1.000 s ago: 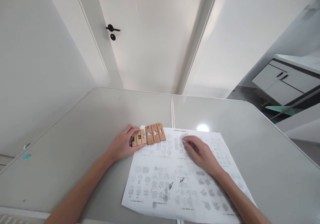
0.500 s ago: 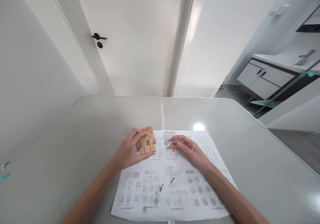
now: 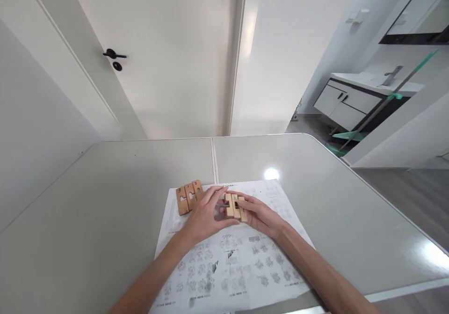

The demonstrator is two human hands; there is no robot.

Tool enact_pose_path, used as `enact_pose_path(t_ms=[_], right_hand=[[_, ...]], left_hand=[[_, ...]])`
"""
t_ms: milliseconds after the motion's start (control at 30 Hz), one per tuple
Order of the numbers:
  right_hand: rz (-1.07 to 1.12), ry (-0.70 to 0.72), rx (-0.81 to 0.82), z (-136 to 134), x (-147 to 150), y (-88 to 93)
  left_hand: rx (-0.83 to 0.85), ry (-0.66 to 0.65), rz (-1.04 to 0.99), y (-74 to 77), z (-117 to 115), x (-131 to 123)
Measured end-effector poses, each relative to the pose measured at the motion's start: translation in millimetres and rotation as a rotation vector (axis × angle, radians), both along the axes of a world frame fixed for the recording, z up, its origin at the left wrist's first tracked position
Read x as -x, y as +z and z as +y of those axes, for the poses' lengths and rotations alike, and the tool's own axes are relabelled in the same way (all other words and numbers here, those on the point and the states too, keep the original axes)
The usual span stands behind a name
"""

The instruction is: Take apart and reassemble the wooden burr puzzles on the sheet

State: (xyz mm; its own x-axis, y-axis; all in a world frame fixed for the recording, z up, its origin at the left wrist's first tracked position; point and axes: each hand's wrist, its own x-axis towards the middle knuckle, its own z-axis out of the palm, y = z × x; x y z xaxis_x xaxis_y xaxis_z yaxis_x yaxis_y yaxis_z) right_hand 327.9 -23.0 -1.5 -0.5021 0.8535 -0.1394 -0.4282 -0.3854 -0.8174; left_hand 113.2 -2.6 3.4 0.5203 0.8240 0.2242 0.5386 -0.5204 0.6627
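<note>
Light wooden notched blocks (image 3: 233,207), side by side, are held over the printed sheet (image 3: 242,276). My right hand (image 3: 261,215) grips them from the right, its thumb across their top. At their left side, my left hand (image 3: 206,215) curls round them with fingers and thumb touching their edges. Three darker wooden blocks (image 3: 189,196) with numbers and cut-outs lie in a row at the sheet's upper left corner, partly behind my left hand.
The sheet lies on a pale grey table (image 3: 122,201) with a seam down its middle. Beyond the table's far edge stands a white door with a black handle (image 3: 115,54). A sink cabinet (image 3: 347,101) is at the right.
My left hand has moved right, away from the darker blocks, which now lie on the sheet's corner. Both hands have come together around light blocks. The view has shifted slightly.
</note>
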Motion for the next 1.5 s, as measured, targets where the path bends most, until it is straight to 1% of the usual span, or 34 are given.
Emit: enact_pose_path(t_ms=[133, 233, 367, 500, 600, 667, 733, 833, 967, 1033, 1100, 1167, 1267, 1400, 1500], right_hand=[[-0.013, -0.002, 0.001, 1.0, -1.6, -4.0], [-0.107, -0.043, -0.019, 1.0, -1.9, -5.5], [-0.344, -0.209, -0.132, 1.2, -0.3, -7.6], [-0.572, -0.298, -0.253, 1.0, -1.2, -10.1], [-0.811, -0.372, -0.416, 0.5, -4.6, -11.4], [-0.956, -0.371, -0.544, 0.5, -7.0, -12.4], [-1.060, -0.333, -0.618, 1.0, -8.9, -13.8], [-1.168, -0.301, -0.662, 2.5, -10.4, -16.2], [-1.262, -0.301, -0.681, 4.0, -10.5, -19.4], [-1.272, -0.332, -0.663, 4.1, -10.4, -20.9], [-1.232, -0.392, -0.616, 3.9, -10.3, -21.7], [-1.149, -0.460, -0.542, 3.7, -10.3, -21.1], [-0.990, -0.515, -0.441, 3.6, -10.1, -16.8], [-0.817, -0.516, -0.402, 3.9, -9.8, -9.9], [-0.694, -0.443, -0.364, 3.8, -10.1, -8.2]], left_hand=[[0.080, 0.000, -0.079, 2.9, 1.9, 2.2], [0.148, 0.018, -0.170, 5.4, 1.3, 1.4], [0.232, 0.056, -0.219, 5.2, -2.5, 0.2], [0.191, 0.087, -0.256, 1.2, -3.2, -1.1], [0.173, 0.071, -0.271, -2.0, -2.3, -1.2], [0.174, 0.058, -0.263, -3.7, -2.2, -0.8], [0.177, 0.053, -0.248, -5.2, -2.6, -0.3], [0.183, 0.062, -0.233, -8.0, -3.1, 0.0], [0.173, 0.114, -0.249, -12.5, -3.0, -0.9], [0.163, 0.132, -0.267, -14.0, -2.9, -1.6], [0.158, 0.135, -0.281, -14.5, -3.0, -2.3], [0.163, 0.132, -0.286, -13.7, -3.5, -2.8], [0.170, 0.126, -0.287, -11.4, -4.5, -3.2], [0.172, 0.104, -0.283, -9.5, -5.3, -2.7], [0.168, 0.093, -0.282, -10.6, -5.1, -2.4]])
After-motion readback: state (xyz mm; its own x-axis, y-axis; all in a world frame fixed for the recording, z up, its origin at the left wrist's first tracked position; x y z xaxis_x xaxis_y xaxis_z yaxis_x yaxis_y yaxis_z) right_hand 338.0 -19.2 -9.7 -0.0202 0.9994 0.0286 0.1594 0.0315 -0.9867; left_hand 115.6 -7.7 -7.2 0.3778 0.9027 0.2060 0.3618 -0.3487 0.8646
